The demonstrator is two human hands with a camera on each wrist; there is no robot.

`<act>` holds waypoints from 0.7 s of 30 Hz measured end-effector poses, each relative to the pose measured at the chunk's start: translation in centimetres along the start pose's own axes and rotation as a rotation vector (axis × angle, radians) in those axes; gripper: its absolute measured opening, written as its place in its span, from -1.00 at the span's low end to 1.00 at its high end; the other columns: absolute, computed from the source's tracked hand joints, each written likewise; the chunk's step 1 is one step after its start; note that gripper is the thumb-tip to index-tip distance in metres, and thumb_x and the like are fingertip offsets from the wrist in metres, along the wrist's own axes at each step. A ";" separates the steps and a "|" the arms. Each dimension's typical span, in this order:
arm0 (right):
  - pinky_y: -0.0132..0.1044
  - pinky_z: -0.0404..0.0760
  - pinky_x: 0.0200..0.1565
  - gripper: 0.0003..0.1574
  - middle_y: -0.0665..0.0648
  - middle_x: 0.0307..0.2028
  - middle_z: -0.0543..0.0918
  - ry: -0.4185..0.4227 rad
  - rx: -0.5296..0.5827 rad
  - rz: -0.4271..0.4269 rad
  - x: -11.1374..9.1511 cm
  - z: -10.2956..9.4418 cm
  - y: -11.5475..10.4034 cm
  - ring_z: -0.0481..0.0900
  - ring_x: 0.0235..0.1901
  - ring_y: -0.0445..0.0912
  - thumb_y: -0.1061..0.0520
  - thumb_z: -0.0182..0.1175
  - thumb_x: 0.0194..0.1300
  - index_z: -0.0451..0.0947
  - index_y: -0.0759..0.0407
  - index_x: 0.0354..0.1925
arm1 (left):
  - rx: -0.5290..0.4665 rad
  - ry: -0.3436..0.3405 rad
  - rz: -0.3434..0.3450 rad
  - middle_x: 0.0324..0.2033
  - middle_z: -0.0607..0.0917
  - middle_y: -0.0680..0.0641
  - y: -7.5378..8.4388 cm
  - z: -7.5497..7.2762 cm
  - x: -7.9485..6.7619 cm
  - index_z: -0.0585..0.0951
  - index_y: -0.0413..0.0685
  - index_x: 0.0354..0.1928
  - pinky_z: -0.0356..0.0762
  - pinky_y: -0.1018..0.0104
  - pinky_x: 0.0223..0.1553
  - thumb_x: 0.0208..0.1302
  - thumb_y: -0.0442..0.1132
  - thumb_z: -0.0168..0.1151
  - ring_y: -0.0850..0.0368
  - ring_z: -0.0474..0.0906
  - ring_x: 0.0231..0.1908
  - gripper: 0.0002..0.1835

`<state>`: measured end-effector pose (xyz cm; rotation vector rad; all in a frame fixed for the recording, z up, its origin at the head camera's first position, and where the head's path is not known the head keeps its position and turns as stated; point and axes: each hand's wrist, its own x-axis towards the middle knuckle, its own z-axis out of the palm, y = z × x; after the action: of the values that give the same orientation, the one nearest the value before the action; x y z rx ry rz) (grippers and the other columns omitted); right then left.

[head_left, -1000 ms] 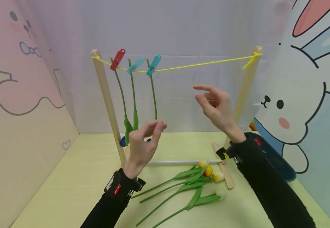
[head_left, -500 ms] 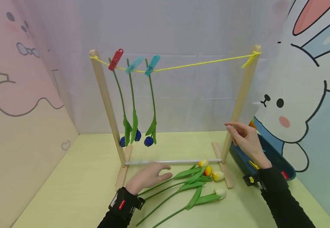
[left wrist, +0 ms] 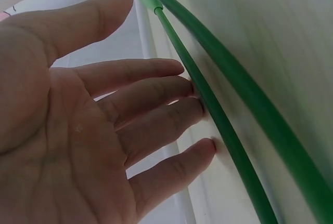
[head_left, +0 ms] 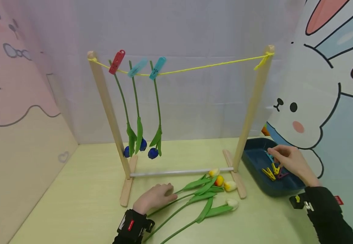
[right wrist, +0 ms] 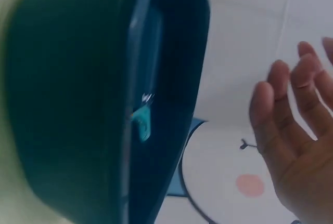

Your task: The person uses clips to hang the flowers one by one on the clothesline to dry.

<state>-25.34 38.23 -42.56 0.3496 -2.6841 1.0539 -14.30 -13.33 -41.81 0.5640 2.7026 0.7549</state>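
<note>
My left hand (head_left: 155,197) is low over the table beside the stems of several artificial tulips (head_left: 205,184). In the left wrist view its fingers (left wrist: 156,91) reach loosely toward two green stems (left wrist: 218,117), with nothing in the palm. At the right, my right hand (head_left: 290,162) hovers over a dark blue tray (head_left: 257,179) of clothespins. The right wrist view shows that hand's fingers (right wrist: 283,115) apart and empty above the tray's rim. Yellow clothespins (head_left: 268,174), a dark pink one (head_left: 282,174) and a light blue one (head_left: 269,156) lie in the tray.
A yellow string (head_left: 206,66) spans two wooden posts (head_left: 106,98). Red (head_left: 116,62) and blue clothespins (head_left: 157,68) hold three blue tulips (head_left: 153,153) upside down on it. A white bar (head_left: 170,173) joins the posts low down. Printed panels stand at both sides.
My left hand has come down from near the hanging tulips to the stems on the table. My right hand has moved right and down, from below the string to over the tray.
</note>
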 end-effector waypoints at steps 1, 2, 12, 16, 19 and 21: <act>-0.07 0.53 -0.51 -0.54 0.11 -0.42 0.63 -0.034 -0.028 0.020 -0.3 -0.5 -1.3 0.54 -0.50 -0.10 -0.19 0.06 0.53 0.61 0.15 -0.02 | -0.002 0.004 -0.002 -0.02 0.67 -0.27 0.0 0.0 0.0 0.58 -0.22 0.03 0.55 -0.16 0.03 0.44 -0.04 0.20 -0.28 0.59 0.05 -0.63; -0.12 0.55 -0.50 -0.53 0.15 -0.42 0.64 -0.058 -0.038 0.026 -0.6 -0.9 -2.7 0.54 -0.51 -0.11 -0.16 0.06 0.54 0.60 0.21 -0.03 | -0.006 0.007 -0.007 0.03 0.67 -0.29 0.0 0.0 -0.1 0.58 -0.25 0.07 0.54 -0.19 0.08 0.44 -0.04 0.20 -0.31 0.57 0.09 -0.60; -0.04 0.69 -0.23 -0.55 0.33 -0.21 0.72 -0.257 -0.265 0.052 -1.3 -1.8 -7.8 0.66 -0.31 -0.01 0.05 0.10 0.53 0.59 0.46 0.00 | -0.023 0.007 -0.032 0.27 0.55 -0.38 -0.1 0.0 -0.2 0.51 -0.33 0.28 0.40 -0.29 0.31 0.45 -0.05 0.20 -0.42 0.44 0.29 -0.46; -0.06 0.68 -0.29 -0.60 0.33 -0.24 0.71 -0.360 -0.274 0.091 -1.3 -1.0 -7.3 0.66 -0.36 0.04 0.14 0.11 0.49 0.56 0.51 0.01 | -0.018 0.012 -0.021 0.25 0.57 -0.37 -0.2 0.1 -0.2 0.52 -0.32 0.26 0.41 -0.29 0.29 0.45 -0.05 0.20 -0.42 0.45 0.27 -0.47; 0.03 0.68 -0.21 -0.57 0.41 -0.18 0.67 -0.420 -0.307 0.120 -1.3 -0.3 -7.0 0.66 -0.25 0.19 0.15 0.12 0.45 0.53 0.55 0.03 | -0.014 0.017 -0.010 0.22 0.59 -0.36 -0.2 0.1 -0.2 0.54 -0.31 0.24 0.43 -0.29 0.27 0.45 -0.05 0.20 -0.41 0.48 0.24 -0.48; 0.11 0.65 -0.12 -0.53 0.45 -0.13 0.65 -0.465 -0.334 0.137 -1.2 0.0 -6.7 0.63 -0.15 0.25 0.12 0.14 0.44 0.53 0.55 0.06 | -0.011 0.017 -0.004 0.21 0.60 -0.35 -0.2 0.2 -0.2 0.54 -0.31 0.23 0.43 -0.29 0.26 0.44 -0.04 0.20 -0.41 0.49 0.23 -0.49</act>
<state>-22.13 33.57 -38.70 0.3894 -3.2706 0.5866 -14.12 -13.49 -42.04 0.5522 2.7128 0.7759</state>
